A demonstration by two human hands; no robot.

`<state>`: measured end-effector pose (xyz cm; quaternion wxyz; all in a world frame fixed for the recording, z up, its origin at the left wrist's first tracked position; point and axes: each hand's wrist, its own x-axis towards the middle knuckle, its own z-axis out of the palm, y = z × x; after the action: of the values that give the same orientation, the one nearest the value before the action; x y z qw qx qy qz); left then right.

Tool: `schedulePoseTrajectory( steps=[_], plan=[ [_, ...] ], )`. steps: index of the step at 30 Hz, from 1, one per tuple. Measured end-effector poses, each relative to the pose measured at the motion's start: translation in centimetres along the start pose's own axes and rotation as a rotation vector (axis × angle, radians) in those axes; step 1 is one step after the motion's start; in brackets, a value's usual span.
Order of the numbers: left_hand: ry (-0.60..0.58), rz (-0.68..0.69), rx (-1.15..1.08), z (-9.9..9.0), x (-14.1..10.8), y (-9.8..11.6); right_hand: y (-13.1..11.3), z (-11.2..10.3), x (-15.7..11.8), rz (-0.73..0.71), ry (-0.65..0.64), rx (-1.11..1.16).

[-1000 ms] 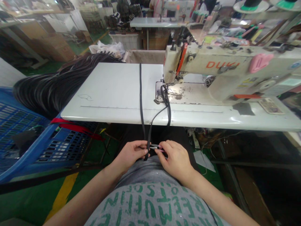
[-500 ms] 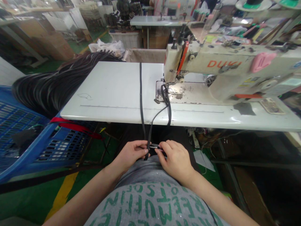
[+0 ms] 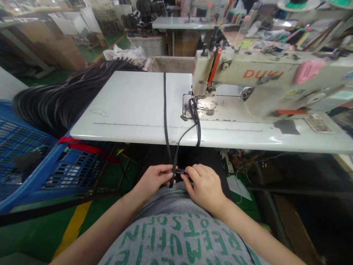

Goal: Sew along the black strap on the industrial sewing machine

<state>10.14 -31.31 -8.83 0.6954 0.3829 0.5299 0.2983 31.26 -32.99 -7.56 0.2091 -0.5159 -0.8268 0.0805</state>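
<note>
1. Plainly, the left hand (image 3: 152, 181) pinches a black strap (image 3: 174, 162) between thumb and fingers, out over the person's lap; the strap's loose end hangs just below the fingertips and covers part of them.
2. Meanwhile the right hand (image 3: 207, 186) has its fingers curled in snugly around a slim tool (image 3: 181, 171). Only a thin tip shows between the hands; the grip is hidden, so its kind is hard to name. Whether the tip touches the strap cannot be made out.
3. From the left hand the strap climbs over the front edge of the white table (image 3: 132, 106) towards the sewing machine (image 3: 231, 71), joining other black lengths below the head; which runs into which is unclear.
4. A second black strap (image 3: 165, 114) crosses the table left of the machine, its lower end lost near the left hand.
5. Beyond the table's left end, a heap of black strips (image 3: 52, 103) partly disappears behind a blue basket (image 3: 79, 167), itself cut off by the frame's left edge.
</note>
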Motion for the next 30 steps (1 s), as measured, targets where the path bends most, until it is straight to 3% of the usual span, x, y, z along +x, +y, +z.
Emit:
schedulePoseTrajectory(
  steps=[3, 6, 10, 30],
  plan=[
    [-0.017, 0.018, 0.007, 0.2, -0.06, 0.05, 0.24, 0.32, 0.2, 0.063, -0.043, 0.226],
    [-0.031, 0.027, 0.018, 0.31, -0.13, 0.19, 0.45, 0.51, 0.31, 0.107, -0.048, 0.301],
    [-0.006, 0.008, 0.025, 0.27, -0.23, 0.4, 0.64, 0.44, 0.09, 0.125, 0.013, 0.243],
    [0.033, -0.015, 0.057, 0.15, -0.11, 0.27, 0.09, 0.03, -0.1, 0.014, -0.011, 0.001]
  ],
)
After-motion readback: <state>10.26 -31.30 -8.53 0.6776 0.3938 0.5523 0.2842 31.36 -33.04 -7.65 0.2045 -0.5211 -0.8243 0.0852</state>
